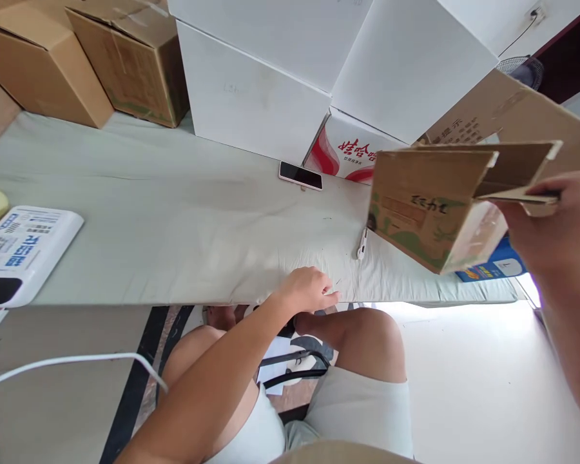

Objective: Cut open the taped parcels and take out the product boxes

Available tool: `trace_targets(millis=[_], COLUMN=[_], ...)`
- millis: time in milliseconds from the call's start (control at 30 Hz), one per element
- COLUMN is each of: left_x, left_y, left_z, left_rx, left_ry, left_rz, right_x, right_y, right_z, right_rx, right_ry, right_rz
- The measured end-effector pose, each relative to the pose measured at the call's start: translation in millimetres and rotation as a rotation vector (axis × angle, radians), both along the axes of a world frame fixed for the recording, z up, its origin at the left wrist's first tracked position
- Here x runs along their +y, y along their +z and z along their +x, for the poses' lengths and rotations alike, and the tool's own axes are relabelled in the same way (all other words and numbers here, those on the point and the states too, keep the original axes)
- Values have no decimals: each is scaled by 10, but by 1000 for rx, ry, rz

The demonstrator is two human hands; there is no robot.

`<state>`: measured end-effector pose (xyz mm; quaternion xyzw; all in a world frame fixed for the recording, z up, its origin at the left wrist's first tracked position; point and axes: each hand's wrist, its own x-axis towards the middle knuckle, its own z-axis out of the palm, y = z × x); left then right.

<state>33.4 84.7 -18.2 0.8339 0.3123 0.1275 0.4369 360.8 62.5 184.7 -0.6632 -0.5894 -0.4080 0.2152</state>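
Observation:
My right hand grips a flap of a small brown cardboard box, thumb on one side and fingers on the other. The box is tilted, open at the top, with green print and dark handwriting on its side. My left hand rests at the front edge of the cloth-covered table, thumb apart from its loosely bent fingers, with nothing visible in it. Just left of the box's lower corner lies a small, slim white object of unclear kind. A blue package is partly hidden behind the box and my right hand.
A phone lies by the large white boxes at the back. Brown cartons stand at back left. A white device with labels and a white cable are at left. A red-and-white carton stands behind.

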Motion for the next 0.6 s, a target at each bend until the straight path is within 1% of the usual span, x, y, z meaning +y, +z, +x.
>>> trace_targets(millis=[67, 100, 167, 233, 300, 400, 467, 500, 533, 600], left_x=[2, 2, 2, 4, 9, 16, 19, 19, 20, 24], left_y=[-3, -2, 1, -1, -7, -14, -15, -16, -16, -18], left_z=[11, 20, 42, 68, 91, 109, 113, 116, 119, 132], left_rx=[21, 36, 65, 84, 94, 118, 147, 166, 186, 222], left_ry=[-4, -6, -8, -9, -7, -30, -50, -55, -57, -60], left_rz=[-9, -15, -24, -22, -15, -13, 3, 17, 30, 43], right_x=[-162, -248, -421, -593, -754, -917, -917, -874, -801, -577], right_y=[-110, -175, -306, -433, -582, -865, -1044, -1108, -1149, -1162], right_z=[329, 449, 598, 658, 669, 660, 670, 684, 703, 760], right_rx=[84, 145, 264, 332, 344, 342, 348, 353, 360, 369], right_ry=[-92, -136, -223, -299, -315, -233, -200, -207, -223, -253], right_rz=[-28, -33, -8, 38, 0, -147, -195, -198, -201, -229])
